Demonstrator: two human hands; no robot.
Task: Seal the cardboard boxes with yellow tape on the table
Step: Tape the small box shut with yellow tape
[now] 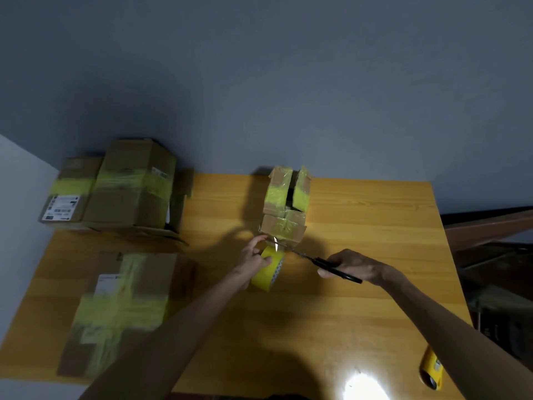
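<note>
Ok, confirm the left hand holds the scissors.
No, the right hand grips the scissors; the left hand holds the yellow tape roll.

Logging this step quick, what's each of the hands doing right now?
Left hand: grips the yellow tape roll.
Right hand: grips the black scissors.

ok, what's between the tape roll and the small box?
Head view: a tape strip running from tape roll to small box, scissors blades across it.

Single head-worn wide-angle view, looking forward and down, close over the table (360, 215)
</note>
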